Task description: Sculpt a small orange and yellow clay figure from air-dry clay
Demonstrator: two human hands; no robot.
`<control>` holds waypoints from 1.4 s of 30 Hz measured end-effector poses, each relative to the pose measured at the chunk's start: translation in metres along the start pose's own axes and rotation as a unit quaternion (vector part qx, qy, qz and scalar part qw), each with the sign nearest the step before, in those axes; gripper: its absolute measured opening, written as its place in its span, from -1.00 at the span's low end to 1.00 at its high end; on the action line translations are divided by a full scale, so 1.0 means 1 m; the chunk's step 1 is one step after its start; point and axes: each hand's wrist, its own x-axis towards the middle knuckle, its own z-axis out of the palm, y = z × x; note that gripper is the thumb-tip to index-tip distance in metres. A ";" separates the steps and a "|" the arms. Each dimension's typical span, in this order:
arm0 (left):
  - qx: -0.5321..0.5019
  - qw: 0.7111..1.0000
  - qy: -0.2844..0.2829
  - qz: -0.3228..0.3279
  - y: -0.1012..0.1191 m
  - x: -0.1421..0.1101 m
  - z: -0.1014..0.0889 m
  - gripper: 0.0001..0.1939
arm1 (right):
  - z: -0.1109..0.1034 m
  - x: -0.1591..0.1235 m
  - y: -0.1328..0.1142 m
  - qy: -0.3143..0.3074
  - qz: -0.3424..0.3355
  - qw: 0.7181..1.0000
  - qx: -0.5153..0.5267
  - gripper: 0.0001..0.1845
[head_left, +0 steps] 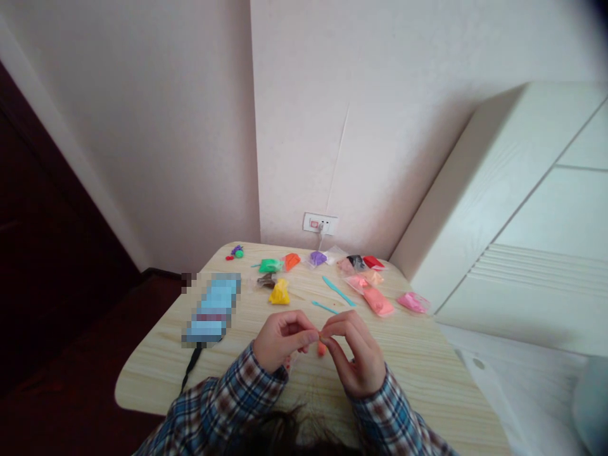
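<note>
My left hand (285, 340) and my right hand (357, 356) meet at the fingertips above the near part of the table. Both are closed in a pinch, thumb against fingers; whatever is between the tips is too small to make out. Just below the fingertips shows an orange-red lump (322, 349) of what looks like modelling clay. Part of a clear bag with red spots (287, 362) peeks out beside my left wrist. Beyond the hands lie a thin blue tool (325, 307) and a longer, flat blue modelling tool (338, 291).
Bags of soft clay lie across the wooden table (156, 373): yellow (279, 292), green (270, 265), purple (318, 258), coral (379, 301) and pink (413, 302). A blurred-out phone (213, 308) with a black cable sits left. Small purple-green pieces (237, 252) stand far left.
</note>
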 end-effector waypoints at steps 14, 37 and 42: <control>-0.020 1.000 -0.001 0.008 -0.002 0.002 0.001 -0.67 | 0.000 0.001 0.001 0.002 0.007 1.000 -0.020 -0.87; 0.029 0.998 0.022 0.054 0.001 0.002 0.001 -0.72 | 0.004 0.001 0.002 -0.009 0.034 0.999 -0.019 -0.87; 0.030 0.998 0.033 0.055 0.004 0.002 0.003 -0.71 | 0.004 0.001 0.003 -0.011 0.021 0.999 -0.025 -0.87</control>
